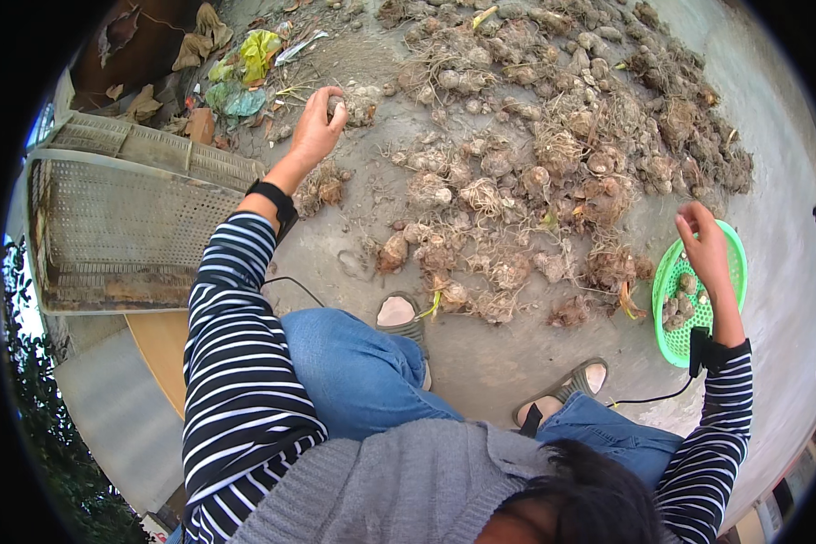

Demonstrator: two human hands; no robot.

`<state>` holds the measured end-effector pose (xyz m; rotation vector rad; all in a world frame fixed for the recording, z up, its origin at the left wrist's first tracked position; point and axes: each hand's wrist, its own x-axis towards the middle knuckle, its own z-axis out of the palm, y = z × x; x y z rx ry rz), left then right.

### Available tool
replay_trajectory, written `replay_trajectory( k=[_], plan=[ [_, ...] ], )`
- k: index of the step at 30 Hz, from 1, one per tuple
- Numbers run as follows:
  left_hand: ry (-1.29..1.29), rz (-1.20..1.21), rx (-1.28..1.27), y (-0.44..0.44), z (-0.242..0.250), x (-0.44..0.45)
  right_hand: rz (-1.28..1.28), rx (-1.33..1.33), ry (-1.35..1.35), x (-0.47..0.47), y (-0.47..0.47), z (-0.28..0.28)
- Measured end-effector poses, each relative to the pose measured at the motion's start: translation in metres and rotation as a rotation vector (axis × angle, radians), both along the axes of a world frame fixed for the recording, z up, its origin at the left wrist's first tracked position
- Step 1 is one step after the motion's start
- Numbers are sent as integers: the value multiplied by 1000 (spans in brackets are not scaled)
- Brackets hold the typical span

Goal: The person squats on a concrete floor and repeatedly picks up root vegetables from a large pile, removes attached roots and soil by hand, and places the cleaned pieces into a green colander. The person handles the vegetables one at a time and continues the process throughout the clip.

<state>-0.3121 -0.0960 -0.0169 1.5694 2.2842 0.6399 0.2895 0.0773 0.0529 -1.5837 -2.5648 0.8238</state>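
My left hand [319, 126] is at the upper left, its fingers curled round a soil-covered tuber [334, 105], beside another dirty clump [360, 105] on the ground. At the right, my right hand [706, 238] hangs over the far rim of a green plastic basket [665, 272]; its fingers are bent and I see nothing between them. Several small tubers [678, 306] lie in that basket. Between my hands spreads a large heap of rooted, soil-caked corms or tubers [557, 136], with looser clumps [503, 272] nearer my feet.
Old perforated plastic crates [136, 224] stand at the left. Yellow and green plastic bags [258, 54], a brick piece [200, 126] and dry leaves lie beyond them. My sandalled feet [401, 316] rest on the concrete before the heap. Thin black cables run near both arms.
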Motion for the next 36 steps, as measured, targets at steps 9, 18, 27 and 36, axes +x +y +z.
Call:
replay_trajectory(
  k=[9, 18, 27, 36],
  plan=[
    [-378, -619, 225, -15, 59, 165, -138, -1212, 804, -205, -101, -19],
    [-880, -218, -22, -4, 15, 203, -158, -787, 804, -201, -144, -41],
    [-1219, 311, -327, 10, -3, 160, -76, -714, 759, -188, -136, -61],
    [-1501, -9, -453, 6, 11, 188, 130, -18, 146, -160, -118, -50]
  ],
)
